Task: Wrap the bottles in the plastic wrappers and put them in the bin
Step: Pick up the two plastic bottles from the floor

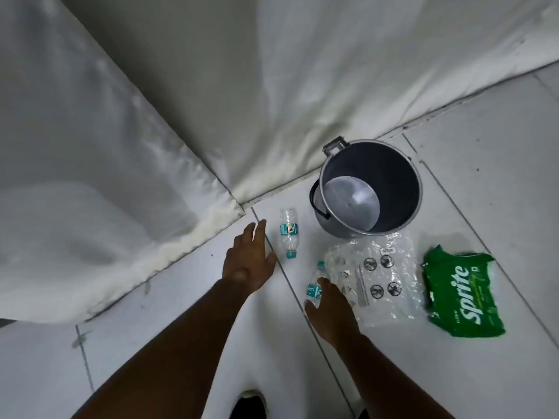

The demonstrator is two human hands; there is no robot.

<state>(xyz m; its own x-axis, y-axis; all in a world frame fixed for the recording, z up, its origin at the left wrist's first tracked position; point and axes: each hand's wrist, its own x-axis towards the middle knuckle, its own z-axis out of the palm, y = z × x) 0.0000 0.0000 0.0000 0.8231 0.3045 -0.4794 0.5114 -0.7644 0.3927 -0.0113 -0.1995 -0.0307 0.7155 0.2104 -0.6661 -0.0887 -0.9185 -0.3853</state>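
Observation:
Two small clear bottles with teal labels and caps lie on the white tiled floor. One bottle (289,232) lies free, just right of my left hand (249,261), which hovers flat with fingers spread and empty. My right hand (328,306) is over the second bottle (314,287), fingers curled at its body; a firm grip cannot be confirmed. A clear plastic wrapper (378,276) with round black symbols lies beside that bottle, to its right. A green Sprite wrapper (462,291) lies further right. The grey metal bin (393,164) stands empty behind the wrappers.
White fabric sheeting (151,116) covers the walls and meets the floor right behind the bin and left of my left hand. A dark shoe (251,405) shows at the bottom edge. Bare floor tiles stretch to the right of the bin.

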